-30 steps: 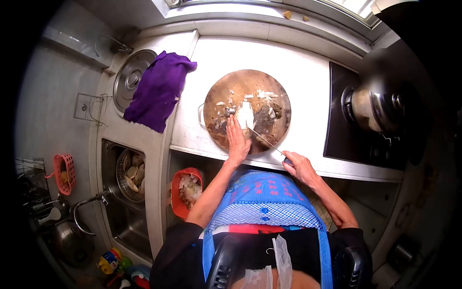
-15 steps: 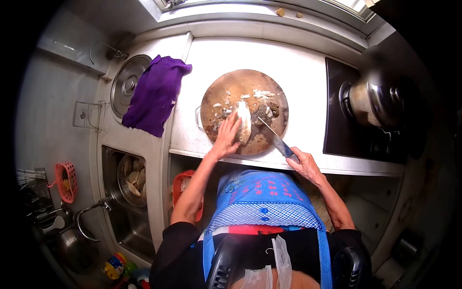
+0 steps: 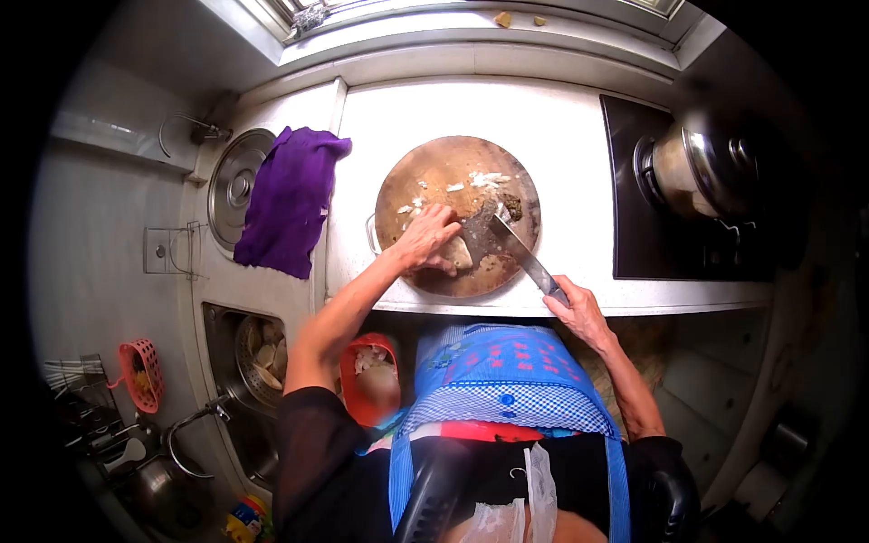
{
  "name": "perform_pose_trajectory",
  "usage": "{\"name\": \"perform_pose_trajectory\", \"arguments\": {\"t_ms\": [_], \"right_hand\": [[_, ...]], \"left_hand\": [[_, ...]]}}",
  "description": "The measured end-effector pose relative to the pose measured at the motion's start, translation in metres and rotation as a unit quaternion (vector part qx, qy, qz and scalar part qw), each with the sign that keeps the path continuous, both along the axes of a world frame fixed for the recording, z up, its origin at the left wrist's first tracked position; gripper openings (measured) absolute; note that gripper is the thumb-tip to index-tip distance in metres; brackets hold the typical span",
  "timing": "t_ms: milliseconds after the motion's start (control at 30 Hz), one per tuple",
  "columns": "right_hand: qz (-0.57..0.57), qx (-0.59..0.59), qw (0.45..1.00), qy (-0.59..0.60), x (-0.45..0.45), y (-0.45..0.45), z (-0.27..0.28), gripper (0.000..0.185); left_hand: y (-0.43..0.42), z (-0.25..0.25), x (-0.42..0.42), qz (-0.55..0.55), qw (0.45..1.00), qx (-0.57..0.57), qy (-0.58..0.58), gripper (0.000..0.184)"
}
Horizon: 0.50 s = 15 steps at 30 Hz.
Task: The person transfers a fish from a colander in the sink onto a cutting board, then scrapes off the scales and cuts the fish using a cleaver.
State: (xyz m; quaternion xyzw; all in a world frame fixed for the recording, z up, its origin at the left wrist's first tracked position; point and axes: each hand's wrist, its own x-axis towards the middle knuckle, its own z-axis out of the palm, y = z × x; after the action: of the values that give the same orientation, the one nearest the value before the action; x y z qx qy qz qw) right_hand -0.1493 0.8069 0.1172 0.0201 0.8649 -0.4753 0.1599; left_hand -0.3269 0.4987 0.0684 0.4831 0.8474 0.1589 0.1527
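A round wooden cutting board (image 3: 434,172) lies on the white counter. My left hand (image 3: 427,239) is on a pale piece of food (image 3: 460,253), its fingers bent round the piece and covering much of it. My right hand (image 3: 579,312) grips the handle of a knife (image 3: 528,261), whose blade lies slanted over the right part of the board, its tip near a dark clump of scraps (image 3: 512,208). White scraps (image 3: 489,180) are scattered towards the board's far side.
To the left are a purple cloth (image 3: 291,199), a round metal lid (image 3: 237,185) and a sink with a colander (image 3: 258,357) of pale pieces. A red container (image 3: 369,412) stands below the counter edge. A pot (image 3: 692,172) sits on the black stove (image 3: 625,244) at right.
My left hand has gone from lying flat beside the pale piece to bending over it. The knife has moved off the piece, its blade turned broader to view. The whole view has shifted slightly.
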Motion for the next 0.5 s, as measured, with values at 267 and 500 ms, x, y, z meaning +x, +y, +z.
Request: {"name": "perform_pose_trajectory", "arguments": {"t_ms": [267, 500], "right_hand": [[0.009, -0.028, 0.996, -0.081, -0.021, -0.018, 0.01, 0.035], [0.032, -0.021, 0.992, -0.116, -0.032, -0.018, 0.006, 0.033]], "left_hand": [[-0.01, -0.008, 0.063, 0.287, 0.951, 0.111, 0.034, 0.078], [-0.017, -0.012, 0.04, 0.158, 0.985, 0.067, 0.036, 0.08]]}}
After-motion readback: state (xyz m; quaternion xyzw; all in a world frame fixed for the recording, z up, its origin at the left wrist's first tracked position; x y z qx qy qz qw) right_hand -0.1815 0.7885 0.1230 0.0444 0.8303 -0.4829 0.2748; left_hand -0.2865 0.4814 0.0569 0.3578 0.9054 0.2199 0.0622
